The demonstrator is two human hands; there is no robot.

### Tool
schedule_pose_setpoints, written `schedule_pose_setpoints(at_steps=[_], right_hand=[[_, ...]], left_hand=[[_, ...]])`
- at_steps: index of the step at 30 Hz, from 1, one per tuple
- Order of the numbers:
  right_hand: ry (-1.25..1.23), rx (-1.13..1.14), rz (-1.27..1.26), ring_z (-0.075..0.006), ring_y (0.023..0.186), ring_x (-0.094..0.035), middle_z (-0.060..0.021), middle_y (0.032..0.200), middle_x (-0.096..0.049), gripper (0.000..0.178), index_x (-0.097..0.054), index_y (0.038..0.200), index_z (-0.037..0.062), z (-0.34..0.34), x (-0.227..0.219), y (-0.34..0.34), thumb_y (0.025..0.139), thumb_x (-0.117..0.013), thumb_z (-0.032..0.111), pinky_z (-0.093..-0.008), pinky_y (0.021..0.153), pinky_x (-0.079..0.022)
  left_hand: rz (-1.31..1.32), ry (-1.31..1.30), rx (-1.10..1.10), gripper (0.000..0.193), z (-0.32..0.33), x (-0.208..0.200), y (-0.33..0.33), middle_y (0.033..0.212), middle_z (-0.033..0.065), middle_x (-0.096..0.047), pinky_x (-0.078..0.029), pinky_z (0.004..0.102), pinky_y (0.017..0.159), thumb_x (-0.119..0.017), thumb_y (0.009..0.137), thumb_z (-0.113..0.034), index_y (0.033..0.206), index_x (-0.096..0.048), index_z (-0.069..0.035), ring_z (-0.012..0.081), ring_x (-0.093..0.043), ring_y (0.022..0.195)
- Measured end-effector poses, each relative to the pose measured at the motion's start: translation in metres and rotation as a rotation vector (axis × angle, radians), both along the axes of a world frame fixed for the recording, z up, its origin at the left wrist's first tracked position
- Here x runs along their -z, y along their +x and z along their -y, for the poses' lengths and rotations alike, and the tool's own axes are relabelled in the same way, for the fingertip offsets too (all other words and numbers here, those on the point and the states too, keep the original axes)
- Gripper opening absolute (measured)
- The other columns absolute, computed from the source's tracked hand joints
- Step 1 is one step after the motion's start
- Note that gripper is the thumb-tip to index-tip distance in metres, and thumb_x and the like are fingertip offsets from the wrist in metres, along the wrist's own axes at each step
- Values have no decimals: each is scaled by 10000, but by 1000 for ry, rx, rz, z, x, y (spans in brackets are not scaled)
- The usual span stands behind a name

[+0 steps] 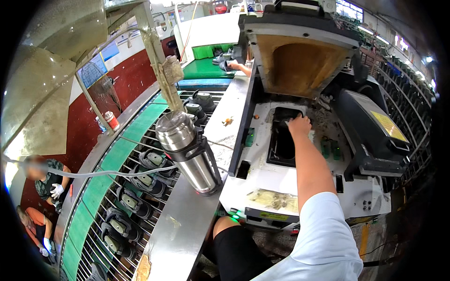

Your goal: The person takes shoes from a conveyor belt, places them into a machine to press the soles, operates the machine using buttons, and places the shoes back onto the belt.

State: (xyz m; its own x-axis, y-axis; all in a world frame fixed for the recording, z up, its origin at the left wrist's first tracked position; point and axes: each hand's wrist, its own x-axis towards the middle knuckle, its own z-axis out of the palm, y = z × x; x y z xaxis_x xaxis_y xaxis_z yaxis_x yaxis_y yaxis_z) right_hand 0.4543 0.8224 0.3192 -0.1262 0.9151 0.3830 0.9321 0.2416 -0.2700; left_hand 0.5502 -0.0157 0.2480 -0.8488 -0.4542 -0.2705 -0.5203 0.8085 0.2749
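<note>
Head view: right grip, fingers partly curled at the far end of a black recess, contents of grasp not discernible; left hand out of view. Recess extends nearer the wearer. Raised lid beyond the grip. Steel flask well left. Handling, as judged: fingers clear of the lid's closing edge, wrist steady.

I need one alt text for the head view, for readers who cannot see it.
A person's right hand reaches to the edge of a black recess in a white machine whose lid stands raised. To the left, a steel flask stands on a metal counter, beside several dark shoes.
</note>
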Motion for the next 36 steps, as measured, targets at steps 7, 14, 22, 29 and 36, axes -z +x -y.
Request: schedule_pose_setpoints(at_steps=[7,14,22,29,36], right_hand=[[-22,-7,-103,-303,998,-590,-129,1073,-621,313,-639,1178,133,-2,24,4,892,-511,123,-414,850,-499],[103,-68,-174,-344,1099,-520,-166,1179,-553,446,-518,1238,101,23,16,6,805,-608,151,-440,920,-438],[-744,-1126,-566,-112,453,-535,-50,562,-573,151,-614,787,11,224,-21,42,878,-526,93,-232,423,-379],[-1622,-952,574,-208,499,-622,-137,629,-645,529,-640,724,-18,433,85,103,924,-491,449,-277,455,-473],[-1455,-815,608,-253,404,-569,-184,584,-617,770,-600,626,-51,456,116,75,875,-382,643,-297,379,-418]], left_hand=[[-55,-77,-18,501,21,32,-9,1004,263,-614,-479,420,802,-424,935,-409,1045,-598,48,392,-605,896],[222,999,-190,576,215,186,-24,627,162,-568,-490,367,593,-330,978,-412,721,-553,53,275,-570,581],[351,723,-233,829,109,72,-34,459,157,-532,-514,396,478,-166,935,-593,510,-546,8,286,-548,413],[283,686,-290,751,82,32,-35,458,134,-512,-467,360,404,-263,949,-548,532,-536,13,235,-507,358],[-50,774,-213,490,132,57,-21,581,118,-621,-498,319,524,-511,899,-404,668,-647,6,208,-617,508]])
